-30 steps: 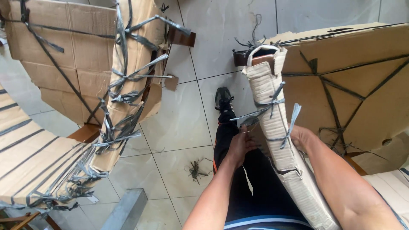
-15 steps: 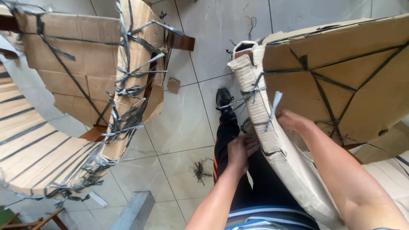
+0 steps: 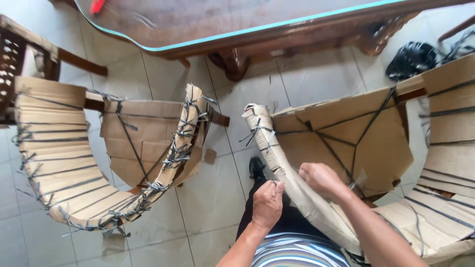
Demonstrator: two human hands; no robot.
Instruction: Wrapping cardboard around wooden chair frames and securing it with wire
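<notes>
While you look down from the head view, your left hand sits closed at the near side of the cardboard-wrapped chair arm, its fingertips pinched on a thin strand of dark strapping where that tape crosses the wrap; your right hand is curled shut over the far side of the same arm, gripping the cardboard just above your lap. That wrapped arm belongs to the chair on your right, which stands on the tiled floor with its panels bound in crossing dark straps. Compared with half a second ago, your head has lifted: the glass-topped wooden table now fills the top of the view, and the second wrapped chair on the left shows whole, well apart from your hands. Your right hand has dropped from the upper edge of the panel to the arm beside your left, so both hands now close in on one stretch of wrapping. I judge that means the work has settled on the ties at this spot instead of steadying the whole chair. Your dark shoe rests on the floor just beside the foot of the wrapped arm, and a scrap of cardboard lies between the two chairs. A black bundle sits by the table's far right end.
</notes>
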